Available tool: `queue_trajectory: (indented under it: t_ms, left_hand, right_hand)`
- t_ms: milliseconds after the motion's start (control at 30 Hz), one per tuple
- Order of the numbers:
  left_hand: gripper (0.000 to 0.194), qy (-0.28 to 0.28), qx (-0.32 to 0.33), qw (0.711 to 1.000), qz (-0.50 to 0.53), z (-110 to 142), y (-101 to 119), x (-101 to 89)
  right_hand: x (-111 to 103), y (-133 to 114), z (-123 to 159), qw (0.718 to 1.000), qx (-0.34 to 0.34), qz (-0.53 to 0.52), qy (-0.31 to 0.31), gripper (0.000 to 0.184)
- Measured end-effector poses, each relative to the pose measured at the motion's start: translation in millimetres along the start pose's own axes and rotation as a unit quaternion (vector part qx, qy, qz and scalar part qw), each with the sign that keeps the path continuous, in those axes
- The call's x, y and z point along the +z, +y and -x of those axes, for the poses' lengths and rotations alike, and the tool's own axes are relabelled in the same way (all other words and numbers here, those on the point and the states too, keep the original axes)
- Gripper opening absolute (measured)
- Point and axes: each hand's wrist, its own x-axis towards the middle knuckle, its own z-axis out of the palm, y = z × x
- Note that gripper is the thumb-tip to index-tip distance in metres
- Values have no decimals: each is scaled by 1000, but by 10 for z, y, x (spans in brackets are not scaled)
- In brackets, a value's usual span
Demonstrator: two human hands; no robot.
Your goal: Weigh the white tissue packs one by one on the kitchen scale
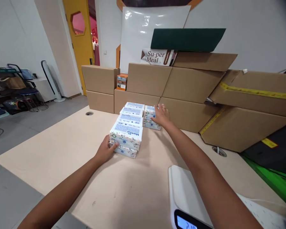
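Soft packs of tissues point(127, 130), white with blue print and a flower pattern, stand in a row of two-high stacks on the wooden table. My left hand point(106, 150) grips the near left corner of the front stack, its thumb on the front face and its fingers along the left side, partly hidden. A shorter stack of tissue packs point(151, 124) stands against the far right side of the row. Around its right side curls my right hand point(162, 115), thumb at the front and fingers over the top edge.
A white scale point(181, 184) with a lit display sits at the near right, partly under my right forearm. Cardboard boxes point(138, 100) line the table's back. An orange box point(122, 81) stands among them. Cable holes point(89, 113) pierce the tabletop point(62, 140).
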Motion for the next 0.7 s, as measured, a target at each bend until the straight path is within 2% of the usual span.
queue_trajectory:
  t_ms: [67, 167, 333, 500, 600, 700]
  left_hand:
    - [83, -5, 0, 1000, 17, 6, -5, 0]
    - [82, -9, 0, 1000, 13, 25, 18, -3]
    - [84, -3, -2, 1000, -2, 33, 44, -15]
    - [87, 1, -7, 1000, -7, 13, 45, -31]
    - [88, -3, -11, 1000, -16, 17, 71, -53]
    - [88, -6, -23, 999, -41, 15, 95, -74]
  right_hand:
    - [3, -15, -193, 999, 1, 14, -40, 90]
    - [27, -9, -406, 998, 7, 20, -61, 95]
    - [-47, 204, -541, 992, -20, 46, -118, 95]
    - [-75, 367, -319, 989, 5, 69, -134, 117]
    - [-81, 391, -118, 993, -1, 42, -109, 121]
    - [-199, 502, 161, 996, -30, 29, -77, 122]
